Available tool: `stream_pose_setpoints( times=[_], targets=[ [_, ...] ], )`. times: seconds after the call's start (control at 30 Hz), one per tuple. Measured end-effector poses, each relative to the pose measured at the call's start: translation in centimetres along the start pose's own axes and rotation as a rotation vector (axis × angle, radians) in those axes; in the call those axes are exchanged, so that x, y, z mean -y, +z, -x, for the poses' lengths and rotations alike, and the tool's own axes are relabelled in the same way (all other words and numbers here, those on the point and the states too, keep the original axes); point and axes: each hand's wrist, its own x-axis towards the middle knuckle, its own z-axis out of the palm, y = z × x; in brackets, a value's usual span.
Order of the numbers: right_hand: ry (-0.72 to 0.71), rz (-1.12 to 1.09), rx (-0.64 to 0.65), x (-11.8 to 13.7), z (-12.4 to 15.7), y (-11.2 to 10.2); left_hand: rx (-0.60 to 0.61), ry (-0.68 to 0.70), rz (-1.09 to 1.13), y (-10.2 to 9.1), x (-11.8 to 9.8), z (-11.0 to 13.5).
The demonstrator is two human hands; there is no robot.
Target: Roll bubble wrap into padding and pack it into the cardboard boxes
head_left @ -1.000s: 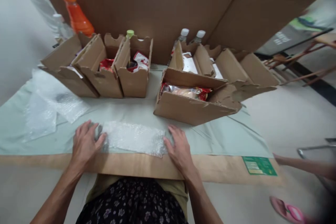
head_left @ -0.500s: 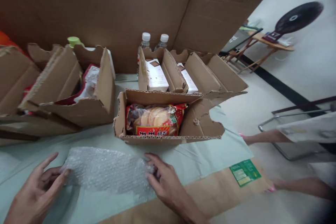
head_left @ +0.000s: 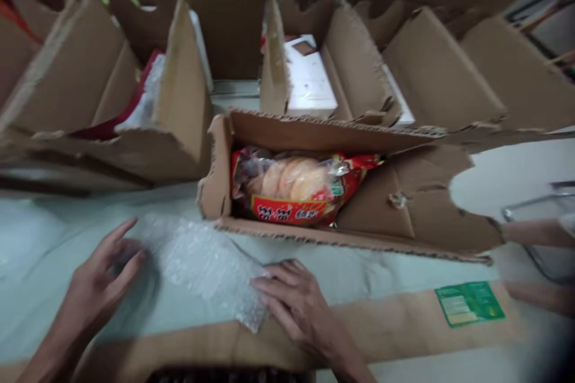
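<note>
Just in front of the cracker carton (head_left: pixel 214 176) lay the bubble wrap (head_left: pixel 202 263), the right hand (head_left: pixel 299 299), I thought, pinching one end; with the left hand (head_left: pixel 101 278) spread, the other end could have slipped askew.

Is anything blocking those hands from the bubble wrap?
Nothing visible. The right hand is at the right end of the bubble wrap; the left hand is beside its left end, though blur hides whether it touches.

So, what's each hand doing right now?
Left hand: open, at the left end of the bubble wrap.
Right hand: at its right edge; whether it grips cannot be told.
</note>
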Motion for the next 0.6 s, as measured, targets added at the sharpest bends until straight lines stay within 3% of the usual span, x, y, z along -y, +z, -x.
stream_pose_setpoints(
  times=[0.13,0.27,0.37,0.53,0.6],
  targets=[
    [0.091,-0.159,-0.094,1.3,1.1,1.7,-0.009,0.165,-0.027,0.7,-3.5,-2.6],
    [0.312,-0.292,-0.092,3.8,3.4,3.8,-0.051,0.295,-0.095,1.6,-4.2,-3.9],
    [0.397,-0.413,-0.072,5.8,4.4,5.0,-0.047,0.376,-0.024,0.4,-4.4,-0.4],
    [0.386,-0.606,-0.051,8.1,3.3,6.1,0.454,0.510,0.355,-1.6,-4.4,8.6],
    [0.335,-0.641,-0.062,8.3,2.4,6.3,0.401,0.448,0.386,-0.7,-4.4,9.9]
  ],
)
